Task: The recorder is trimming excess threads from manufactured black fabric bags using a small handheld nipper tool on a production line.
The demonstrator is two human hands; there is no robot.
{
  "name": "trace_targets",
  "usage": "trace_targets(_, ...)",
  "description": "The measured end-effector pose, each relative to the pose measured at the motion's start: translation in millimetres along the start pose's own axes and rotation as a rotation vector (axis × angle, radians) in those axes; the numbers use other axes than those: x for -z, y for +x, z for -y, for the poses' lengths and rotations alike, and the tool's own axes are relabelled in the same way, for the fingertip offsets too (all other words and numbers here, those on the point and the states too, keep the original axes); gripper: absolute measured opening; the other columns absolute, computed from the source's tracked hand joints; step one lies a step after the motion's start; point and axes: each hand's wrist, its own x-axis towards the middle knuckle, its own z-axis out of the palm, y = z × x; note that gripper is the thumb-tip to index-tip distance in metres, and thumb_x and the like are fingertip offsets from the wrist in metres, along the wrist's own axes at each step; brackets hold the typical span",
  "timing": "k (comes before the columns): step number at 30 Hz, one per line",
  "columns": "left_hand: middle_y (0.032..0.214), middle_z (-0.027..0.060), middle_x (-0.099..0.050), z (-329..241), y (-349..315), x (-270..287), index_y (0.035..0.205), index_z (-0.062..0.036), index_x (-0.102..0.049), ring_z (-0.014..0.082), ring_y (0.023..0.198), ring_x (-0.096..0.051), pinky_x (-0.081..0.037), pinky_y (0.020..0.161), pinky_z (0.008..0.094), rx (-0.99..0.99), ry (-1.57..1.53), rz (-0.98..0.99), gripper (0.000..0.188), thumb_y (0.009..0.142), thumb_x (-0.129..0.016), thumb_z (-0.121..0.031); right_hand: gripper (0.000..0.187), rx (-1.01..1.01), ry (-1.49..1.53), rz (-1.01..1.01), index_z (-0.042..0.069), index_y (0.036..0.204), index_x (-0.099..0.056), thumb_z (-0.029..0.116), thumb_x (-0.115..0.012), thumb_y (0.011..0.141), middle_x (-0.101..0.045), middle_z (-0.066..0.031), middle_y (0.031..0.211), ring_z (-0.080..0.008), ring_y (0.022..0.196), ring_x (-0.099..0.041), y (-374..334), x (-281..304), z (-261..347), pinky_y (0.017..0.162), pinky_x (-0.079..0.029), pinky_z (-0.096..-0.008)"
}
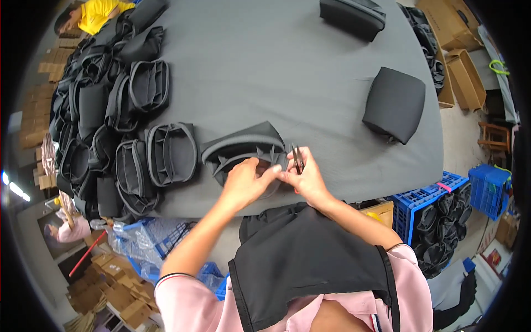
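An open black pouch (241,139) with inner dividers lies near the table's front edge, its opening toward me. My left hand (243,183) grips its near rim, with the fingers reaching inside and the thumb at the right end. At that same right corner, my right hand (311,180) is closed round small dark thread snips (298,159), blades pointing up and away. Its thumb and forefinger meet at the pouch's edge beside my left thumb. Whatever they pinch there is too small to make out.
Many black pouches (149,86) are heaped along the table's left side. A closed one (395,105) lies at the right, another (354,16) at the far edge. Right of the grey-covered table (265,66) stands a blue crate (406,213) of pouches. Another person (102,15) is far left.
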Motion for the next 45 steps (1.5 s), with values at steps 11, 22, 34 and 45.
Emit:
trace_targets(11, 0.072, 0.0129, -0.053, 23, 20, -80, 0.067, 0.0013, -0.055, 0.0309, 0.07, -0.052, -0.042, 0.062, 0.0406, -0.17, 0.068, -0.821, 0.032, 0.069, -0.071, -0.026, 0.03, 0.017, -0.395, 0.038, 0.005, 0.101, -0.044, 0.008, -0.065, 0.079, -0.061, -0.0026, 0.082, -0.0057, 0.059, -0.048, -15, 37, -11, 0.053, -0.04, -0.0215)
trace_targets(22, 0.065, 0.0095, -0.05, 23, 21, -81, 0.063, -0.0002, -0.052, 0.0245, 0.059, -0.052, -0.041, 0.055, 0.0352, -0.185, -0.129, -0.792, 0.026, 0.068, -0.072, -0.017, 0.028, 0.013, -0.412, 0.063, 0.001, 0.106, -0.053, 0.009, -0.064, 0.082, -0.06, -0.0047, 0.093, -0.0097, 0.084, -0.057, -5, 48, -12, 0.074, -0.047, -0.0247)
trace_targets(34, 0.066, 0.0089, -0.05, 23, 21, -81, 0.064, -0.0004, -0.054, 0.0227, 0.056, -0.051, -0.041, 0.052, 0.0339, -0.169, -0.144, -0.799, 0.026, 0.067, -0.073, -0.018, 0.021, 0.619, -1.164, -0.024, 0.009, 0.093, -0.059, 0.014, -0.066, 0.074, -0.059, -0.0047, 0.077, -0.025, 0.069, -0.061, -10, 32, 18, 0.058, -0.047, -0.0361)
trace_targets(45, 0.066, 0.0093, -0.051, 22, 19, -79, 0.066, 0.0005, -0.055, 0.0224, 0.054, -0.051, -0.041, 0.052, 0.0335, -0.146, -0.145, -0.782, 0.026, 0.067, -0.073, -0.019, 0.018, 0.482, -0.955, -0.084, 0.007, 0.093, -0.061, 0.011, -0.066, 0.076, -0.064, -0.0073, 0.08, -0.0231, 0.068, -0.062, -10, 33, 14, 0.06, -0.047, -0.032)
